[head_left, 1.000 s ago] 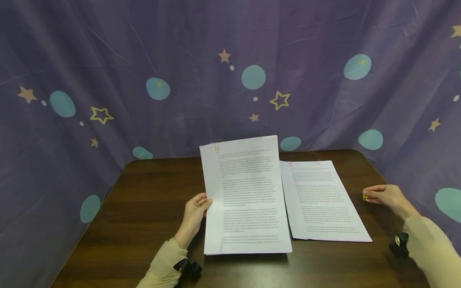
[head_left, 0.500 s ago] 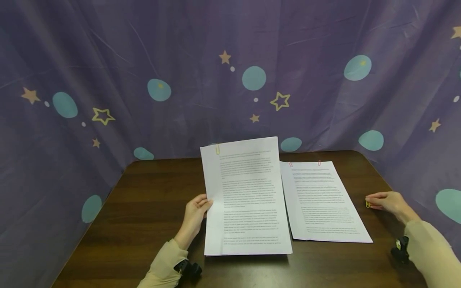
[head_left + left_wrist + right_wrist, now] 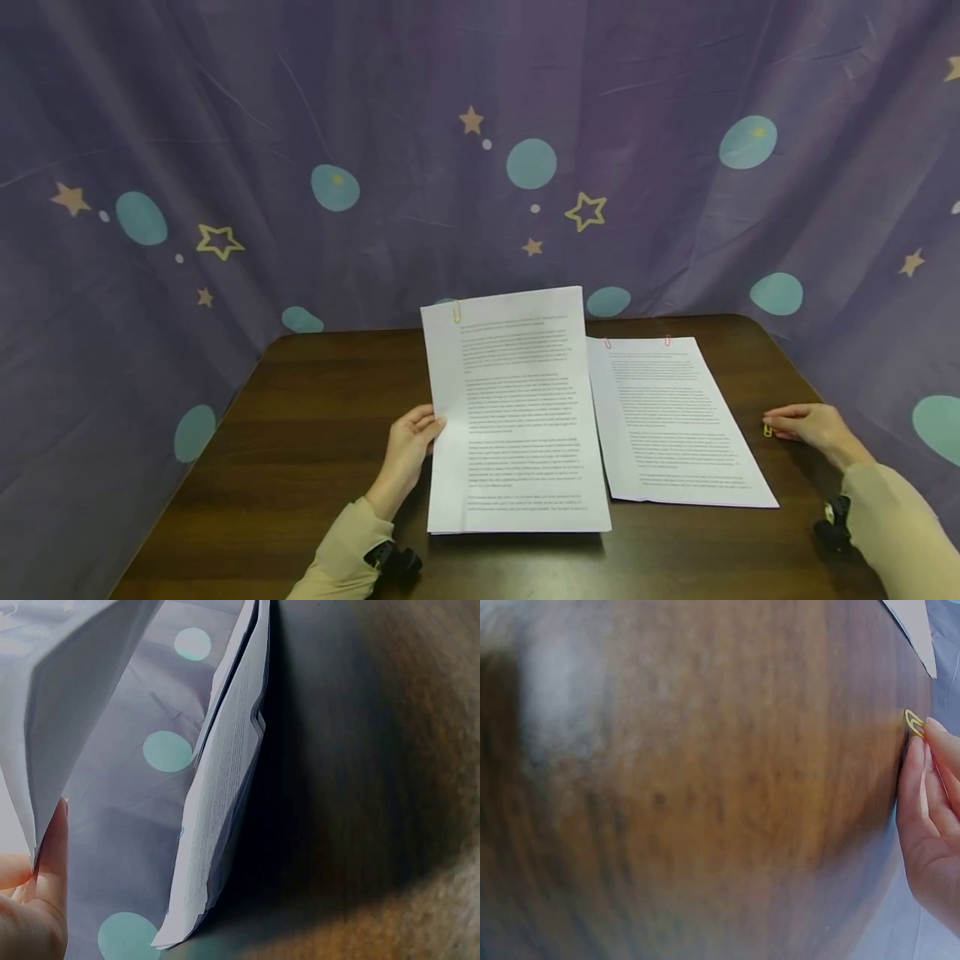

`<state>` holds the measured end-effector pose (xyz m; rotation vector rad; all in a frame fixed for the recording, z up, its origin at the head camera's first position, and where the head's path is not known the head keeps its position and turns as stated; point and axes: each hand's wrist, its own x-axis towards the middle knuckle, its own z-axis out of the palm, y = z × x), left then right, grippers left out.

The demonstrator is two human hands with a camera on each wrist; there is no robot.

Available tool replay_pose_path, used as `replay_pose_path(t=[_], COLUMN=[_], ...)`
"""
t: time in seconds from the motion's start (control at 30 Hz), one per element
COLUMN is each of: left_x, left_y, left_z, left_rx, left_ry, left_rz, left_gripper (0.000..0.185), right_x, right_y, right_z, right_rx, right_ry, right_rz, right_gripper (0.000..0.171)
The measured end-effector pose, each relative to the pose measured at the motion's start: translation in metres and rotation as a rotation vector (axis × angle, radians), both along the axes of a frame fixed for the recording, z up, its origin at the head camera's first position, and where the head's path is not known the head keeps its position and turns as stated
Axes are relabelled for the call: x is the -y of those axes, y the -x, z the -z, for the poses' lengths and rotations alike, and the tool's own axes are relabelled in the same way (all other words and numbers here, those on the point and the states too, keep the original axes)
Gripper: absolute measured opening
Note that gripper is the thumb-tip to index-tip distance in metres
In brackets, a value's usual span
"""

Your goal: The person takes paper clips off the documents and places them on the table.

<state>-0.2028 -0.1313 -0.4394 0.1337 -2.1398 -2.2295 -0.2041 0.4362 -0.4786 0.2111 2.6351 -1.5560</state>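
Observation:
My left hand (image 3: 407,446) pinches the left edge of a printed paper stack (image 3: 521,417), held tilted up above the table; its thumb lies over the front sheet. One yellow paper clip (image 3: 457,312) sits on that stack's top edge, near the left corner. At the right, my right hand (image 3: 817,429) pinches another yellow paper clip (image 3: 913,722) between thumb and fingertips, low over the table. Between the hands, a second printed stack (image 3: 675,425) lies on the table, with two red paper clips (image 3: 667,340) on its top edge. The raised stack hides part of its left side.
The dark wooden table (image 3: 322,400) spreads under both stacks. A purple curtain (image 3: 405,167) with stars and teal spots hangs behind it. A black wrist camera (image 3: 393,562) is strapped over the left sleeve, and another wrist camera (image 3: 831,525) over the right.
My right hand has moved down and slightly right with its yellow paper clip, toward the table surface. The left hand and its raised stack stay almost still.

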Motion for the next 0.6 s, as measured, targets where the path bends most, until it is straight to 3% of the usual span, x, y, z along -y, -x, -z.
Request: replay_pose_path(t=[0.13, 0.33, 0.6], left_x=[0.0, 0.0, 0.001], left_y=[0.0, 0.0, 0.0], left_z=[-0.001, -0.001, -0.002], left_rx=[0.001, 0.013, 0.026], left_ry=[-0.01, -0.016, -0.029], left_rz=[0.003, 0.005, 0.009], left_gripper=[0.025, 0.025, 0.024], right_x=[0.003, 0.011, 0.01], right_y=[-0.002, 0.003, 0.059], right_z=[-0.005, -0.018, 0.008], right_rx=[-0.019, -0.084, -0.245], right_ry=[-0.019, -0.143, -0.152], right_rz=[0.003, 0.011, -0.034], right_gripper=[0.044, 0.05, 0.043])
